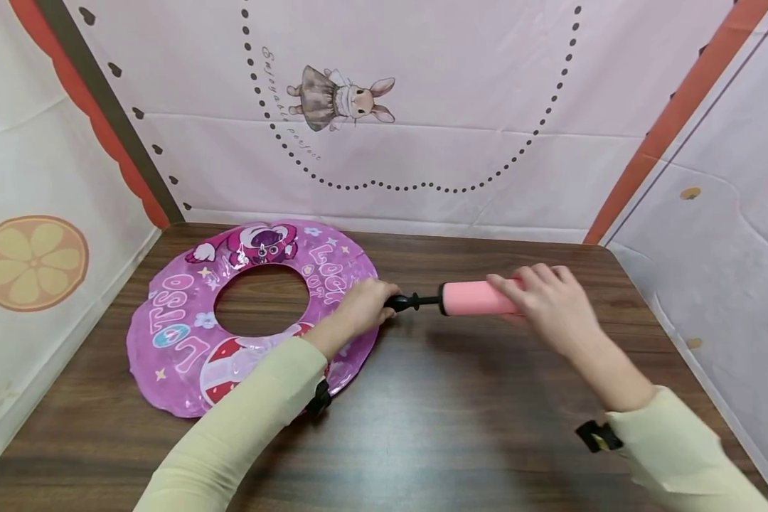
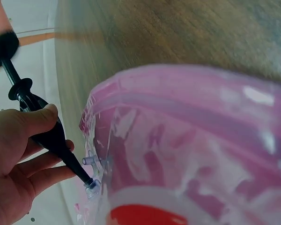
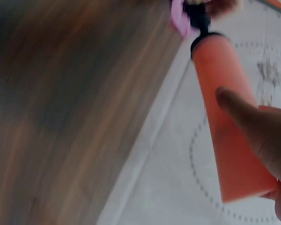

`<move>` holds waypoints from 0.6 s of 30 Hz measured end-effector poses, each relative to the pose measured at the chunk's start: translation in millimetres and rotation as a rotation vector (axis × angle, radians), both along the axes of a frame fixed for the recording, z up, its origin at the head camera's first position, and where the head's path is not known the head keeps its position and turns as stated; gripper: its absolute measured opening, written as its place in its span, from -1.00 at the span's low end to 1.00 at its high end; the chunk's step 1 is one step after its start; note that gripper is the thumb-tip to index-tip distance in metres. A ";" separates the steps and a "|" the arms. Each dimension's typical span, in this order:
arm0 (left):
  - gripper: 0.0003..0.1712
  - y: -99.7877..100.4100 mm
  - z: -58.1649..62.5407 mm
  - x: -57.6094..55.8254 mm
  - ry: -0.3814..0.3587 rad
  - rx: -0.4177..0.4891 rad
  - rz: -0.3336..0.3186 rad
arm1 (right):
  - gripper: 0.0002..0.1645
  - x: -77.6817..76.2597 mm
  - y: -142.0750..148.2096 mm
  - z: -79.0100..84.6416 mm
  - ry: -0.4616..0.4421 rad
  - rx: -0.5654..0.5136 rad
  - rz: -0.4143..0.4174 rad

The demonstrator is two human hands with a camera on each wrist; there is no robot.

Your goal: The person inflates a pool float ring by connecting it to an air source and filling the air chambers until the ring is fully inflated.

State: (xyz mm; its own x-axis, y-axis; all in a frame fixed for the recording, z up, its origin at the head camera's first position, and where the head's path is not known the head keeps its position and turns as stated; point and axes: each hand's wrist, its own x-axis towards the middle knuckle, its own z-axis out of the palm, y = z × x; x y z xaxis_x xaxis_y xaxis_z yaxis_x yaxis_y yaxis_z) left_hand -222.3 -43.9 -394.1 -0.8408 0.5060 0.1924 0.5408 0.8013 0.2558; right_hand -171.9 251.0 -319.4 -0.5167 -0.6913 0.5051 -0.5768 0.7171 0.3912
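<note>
Brown table (image 1: 448,441), head view: a purple swim ring (image 1: 188,295) lies at left; the left hand (image 1: 363,307) grips the black end (image 1: 402,303) of the pink pump (image 1: 464,298), the right hand (image 1: 550,306) its barrel (image 1: 480,297); left wrist view: the black tip (image 2: 87,180) meets a clear valve (image 2: 92,188); right wrist view: the thumb (image 3: 241,110) crosses the barrel (table blurred).

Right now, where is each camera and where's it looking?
Head: worn there, facing forward and down at ring and pump; left hand and right hand show.
Left wrist: worn there, facing black tip and ring; left hand shows.
Right wrist: worn there, facing pump; both hands partly show.
Head and left wrist share ring and pump.
</note>
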 end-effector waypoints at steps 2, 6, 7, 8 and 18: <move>-0.73 -0.3 0.3 0.1 0.015 -0.001 -0.004 | -0.38 -5.3 -16.0 -7.6 0.026 -0.001 0.008; -0.76 -0.9 0.0 0.9 0.027 0.005 -0.012 | -0.33 -9.9 -34.8 -18.0 0.053 -0.006 -0.002; -0.76 -1.1 -0.2 1.0 0.028 0.006 -0.013 | -0.33 -10.4 -37.1 -19.9 0.052 -0.005 -0.006; -0.76 -1.2 -0.5 1.0 0.030 0.006 -0.016 | -0.32 -10.8 -38.5 -21.8 0.050 -0.003 -0.008; -0.75 -1.1 -1.4 -1.7 0.010 -0.016 -0.003 | -0.26 -8.6 -14.6 -14.7 -0.049 0.000 -0.001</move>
